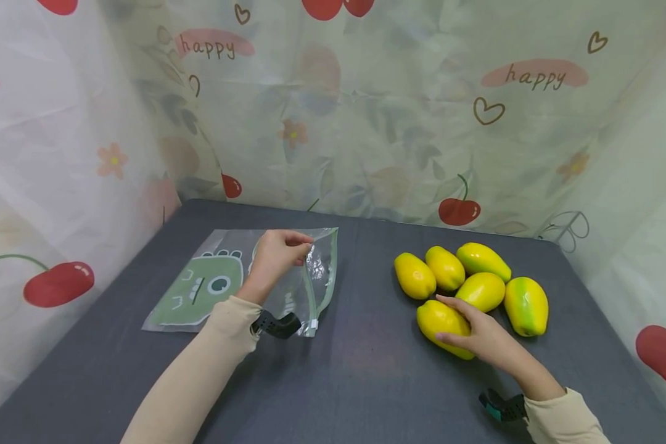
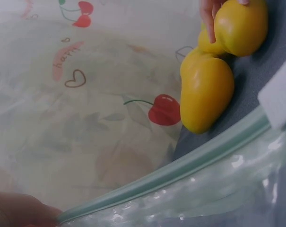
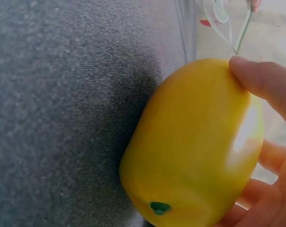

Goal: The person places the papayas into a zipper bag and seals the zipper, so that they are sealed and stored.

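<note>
My left hand point(image 1: 277, 256) pinches the opening of a clear zip bag point(image 1: 216, 287) printed with a green cartoon face, lying toward the far left corner of the grey table point(image 1: 366, 382). My right hand point(image 1: 491, 336) grasps one yellow fruit point(image 1: 441, 324); five other yellow fruits point(image 1: 483, 288) cluster beyond it, nearer the far right corner.

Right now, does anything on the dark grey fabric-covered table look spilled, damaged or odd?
Nothing looks spilled or damaged. The rightmost glossy yellow oval fruit stands out slightly: it has a broad green stripe, unlike the nearest fruit, held by the right hand.
</note>
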Demonstrator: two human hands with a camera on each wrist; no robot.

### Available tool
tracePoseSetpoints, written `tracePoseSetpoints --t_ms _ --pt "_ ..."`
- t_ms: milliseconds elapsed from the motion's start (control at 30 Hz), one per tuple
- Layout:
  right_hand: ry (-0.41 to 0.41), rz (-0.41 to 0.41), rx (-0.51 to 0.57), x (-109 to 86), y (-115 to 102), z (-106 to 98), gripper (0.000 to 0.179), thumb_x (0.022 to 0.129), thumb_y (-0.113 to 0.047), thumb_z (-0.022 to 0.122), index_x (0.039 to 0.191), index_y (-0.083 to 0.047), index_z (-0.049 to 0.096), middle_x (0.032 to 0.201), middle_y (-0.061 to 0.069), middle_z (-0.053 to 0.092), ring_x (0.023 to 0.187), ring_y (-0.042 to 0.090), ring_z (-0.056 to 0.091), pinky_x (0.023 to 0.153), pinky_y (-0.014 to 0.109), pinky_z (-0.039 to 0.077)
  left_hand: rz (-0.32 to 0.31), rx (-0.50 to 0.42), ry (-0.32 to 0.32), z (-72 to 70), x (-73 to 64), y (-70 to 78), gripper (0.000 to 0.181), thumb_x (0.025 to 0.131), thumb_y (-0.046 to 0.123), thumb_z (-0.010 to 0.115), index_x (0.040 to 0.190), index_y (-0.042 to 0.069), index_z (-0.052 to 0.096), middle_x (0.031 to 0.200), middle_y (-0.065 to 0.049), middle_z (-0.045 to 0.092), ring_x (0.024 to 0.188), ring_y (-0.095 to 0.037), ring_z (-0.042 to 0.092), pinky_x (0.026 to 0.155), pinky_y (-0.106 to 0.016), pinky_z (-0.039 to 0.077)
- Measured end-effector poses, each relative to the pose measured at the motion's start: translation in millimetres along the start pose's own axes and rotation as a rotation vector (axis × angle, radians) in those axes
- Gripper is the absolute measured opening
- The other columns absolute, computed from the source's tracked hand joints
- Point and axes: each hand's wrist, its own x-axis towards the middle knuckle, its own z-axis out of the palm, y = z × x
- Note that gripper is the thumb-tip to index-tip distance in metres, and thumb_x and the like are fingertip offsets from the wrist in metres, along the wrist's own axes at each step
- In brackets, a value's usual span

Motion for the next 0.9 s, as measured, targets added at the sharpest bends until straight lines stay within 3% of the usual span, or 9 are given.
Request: tracePoseSetpoints --t_ms 433,900 --pt "-0.053 0.027 -0.015 -8.4 3.9 -2.5 0.088 0.082 -0.049 0.072 0.152 -0.015 0.030 0.149 0.020 0.040 0.124 0.038 0.048 0.095 0.057 0.043 -0.002 0.006 -0.002 -1.7 1.1 -1.1 0.015 0.088 0.017 0.068 0.099 0.013 0.077 0.092 -0.007 0.074 0.066 -0.014 0.068 0.066 -0.029 0.058" --pt "-0.013 -0.011 -0.021 -6.0 -3.0 -2.6 0.087 0.082 -0.050 0.072 0.151 -0.017 0.031 0.149 0.016 0.041 0.122 0.035 0.051 0.093 0.055 0.045 0.004 -0.007 -0.006 0.1 2.2 -2.6 0.014 0.088 0.015 0.068 0.099 0.010 0.077 0.095 -0.011 0.074 0.066 -0.014 0.067 0.065 -0.028 0.058"
